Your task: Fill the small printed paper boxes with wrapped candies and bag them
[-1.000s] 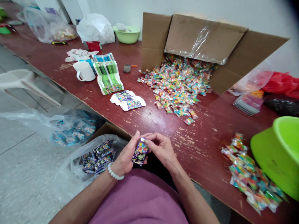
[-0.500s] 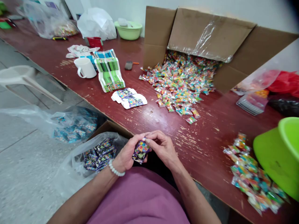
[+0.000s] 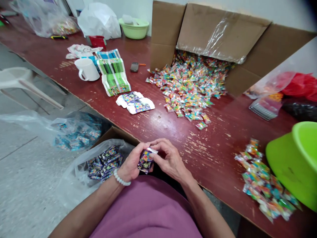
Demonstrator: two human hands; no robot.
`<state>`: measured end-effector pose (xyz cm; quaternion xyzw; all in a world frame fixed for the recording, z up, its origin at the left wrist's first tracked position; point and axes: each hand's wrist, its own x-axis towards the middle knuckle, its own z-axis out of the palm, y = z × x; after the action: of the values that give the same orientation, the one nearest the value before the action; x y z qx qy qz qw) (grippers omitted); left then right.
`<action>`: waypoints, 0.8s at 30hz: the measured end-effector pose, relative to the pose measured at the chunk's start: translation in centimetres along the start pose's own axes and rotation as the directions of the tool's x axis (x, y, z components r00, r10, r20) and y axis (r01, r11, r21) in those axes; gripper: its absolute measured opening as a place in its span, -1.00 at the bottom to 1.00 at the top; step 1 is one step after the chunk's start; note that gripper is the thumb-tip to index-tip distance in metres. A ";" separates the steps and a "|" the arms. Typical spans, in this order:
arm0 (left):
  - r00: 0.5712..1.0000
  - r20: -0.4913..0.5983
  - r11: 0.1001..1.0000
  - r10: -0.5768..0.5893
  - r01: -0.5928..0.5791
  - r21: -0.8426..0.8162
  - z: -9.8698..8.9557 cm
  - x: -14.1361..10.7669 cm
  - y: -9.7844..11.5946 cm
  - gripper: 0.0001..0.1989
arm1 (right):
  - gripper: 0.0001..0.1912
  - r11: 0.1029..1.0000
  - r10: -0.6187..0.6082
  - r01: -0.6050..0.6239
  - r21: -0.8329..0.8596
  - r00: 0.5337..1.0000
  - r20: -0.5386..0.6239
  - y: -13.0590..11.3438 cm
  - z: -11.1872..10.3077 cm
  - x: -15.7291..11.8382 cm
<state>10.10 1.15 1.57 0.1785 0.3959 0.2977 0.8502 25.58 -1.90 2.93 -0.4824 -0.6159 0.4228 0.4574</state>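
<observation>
A small dark purple printed candy box [image 3: 145, 161] is held upright just in front of my body, at the table's edge. My left hand [image 3: 132, 162] is wrapped round its left side, a pale bead bracelet at the wrist. At the top, my right hand [image 3: 170, 160] pinches the box by its white flap [image 3: 152, 150], which stands out toward the right. What is inside the box is hidden. Below and left of my hands, a clear plastic bag [image 3: 74, 175] holds several matching purple boxes [image 3: 105, 163].
Wrapped candies [image 3: 190, 86] spill from a cardboard box [image 3: 165, 36]; another candy pile [image 3: 267, 185] lies by a green basin [image 3: 284, 158]. Flattened purple cartons [image 3: 136, 103], green carton sheets [image 3: 115, 77] and a white mug [image 3: 87, 69] lie left. A bag of blue packs [image 3: 76, 135] is below.
The white flap at the box top shows more, with my right fingers now on it. My hands and the box have shifted slightly left. The whole view has moved a little.
</observation>
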 end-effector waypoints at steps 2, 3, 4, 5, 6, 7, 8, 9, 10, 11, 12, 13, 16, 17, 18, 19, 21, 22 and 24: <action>1.000 0.016 0.999 0.020 -0.021 0.037 -0.1 0.0 -0.2 -0.60 | -0.93 0.987 0.075 -0.074 0.140 0.997 -0.004 0.6 0.1 0.0; 0.999 0.017 0.997 0.036 -0.037 0.067 -0.1 -0.1 -0.2 -0.58 | -0.90 0.970 0.123 -0.119 0.212 0.992 -0.007 0.8 0.2 0.0; 0.999 0.015 0.994 0.050 -0.051 0.096 -0.1 -0.1 -0.3 -0.57 | -0.88 0.950 0.171 -0.161 0.268 0.985 -0.013 1.1 0.3 0.0; 0.998 0.013 0.991 0.058 -0.059 0.121 -0.1 -0.2 -0.3 -0.56 | -0.86 0.931 0.213 -0.199 0.305 0.977 -0.015 1.2 0.3 0.0; 0.998 0.010 0.987 0.064 -0.064 0.144 -0.1 -0.2 -0.3 -0.55 | -0.85 0.916 0.246 -0.228 0.329 0.969 -0.013 1.3 0.4 0.1; 0.998 0.007 0.983 0.067 -0.068 0.171 0.0 -0.2 -0.4 -0.54 | -0.85 0.904 0.269 -0.251 0.346 0.963 -0.004 1.3 0.3 0.1; 0.998 0.007 0.977 0.069 -0.069 0.203 0.0 -0.2 -0.4 -0.52 | -0.85 0.895 0.284 -0.268 0.355 0.959 0.009 1.3 0.3 0.2; 0.997 0.007 0.969 0.075 -0.074 0.235 0.0 -0.2 -0.4 -0.52 | -0.84 0.889 0.295 -0.283 0.359 0.955 0.022 1.2 0.3 0.3; 0.996 0.006 0.961 0.088 -0.087 0.263 0.0 -0.2 -0.5 -0.51 | -0.83 0.884 0.305 -0.295 0.362 0.952 0.033 1.0 0.2 0.4; 0.994 0.005 0.954 0.106 -0.103 0.282 0.0 -0.1 -0.5 -0.51 | -0.83 0.880 0.314 -0.305 0.363 0.949 0.034 0.9 0.2 0.5; 0.992 0.006 0.952 0.123 -0.120 0.283 0.0 -0.1 -0.4 -0.51 | -0.83 0.883 0.316 -0.302 0.360 0.949 0.021 0.7 0.3 0.6; 0.991 0.009 0.956 0.131 -0.129 0.265 0.0 0.0 -0.3 -0.52 | -0.83 0.894 0.303 -0.285 0.345 0.953 0.001 0.5 0.3 0.6; 0.996 0.013 0.985 0.091 -0.092 0.145 -0.1 0.2 0.2 -0.53 | -0.84 0.969 0.166 -0.155 0.190 0.985 -0.041 0.1 0.6 0.1; 0.998 0.013 0.993 0.068 -0.069 0.100 -0.2 0.2 0.4 -0.55 | -0.85 0.990 0.104 -0.099 0.103 0.994 -0.041 0.0 0.7 -0.1; 0.998 0.006 0.997 0.058 -0.058 0.055 -0.3 0.3 0.6 -0.58 | -0.86 0.999 0.049 -0.049 0.008 0.998 -0.031 0.0 0.8 -0.4; 0.998 -0.006 0.998 0.055 -0.055 0.012 -0.3 0.4 0.7 -0.62 | -0.81 0.996 0.005 -0.007 -0.088 1.000 -0.017 0.1 0.9 -0.7; 0.998 -0.032 0.996 0.057 -0.059 -0.066 -0.3 0.6 0.8 -0.67 | -0.52 0.961 -0.058 0.061 -0.271 0.998 0.018 0.3 1.3 -1.2; 0.997 -0.044 0.993 0.063 -0.066 -0.094 -0.2 0.6 0.8 -0.68 | -0.33 0.932 -0.079 0.090 -0.352 0.996 0.044 0.5 1.6 -1.4; 0.996 -0.059 0.990 0.074 -0.080 -0.114 0.0 0.6 0.8 -0.66 | -0.06 0.864 -0.107 0.138 -0.485 0.990 0.090 0.8 2.2 -1.6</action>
<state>10.12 2.15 1.60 0.1358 0.3939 0.3575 0.8359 23.77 -3.47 1.44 -0.5294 -0.7457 0.2375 0.3275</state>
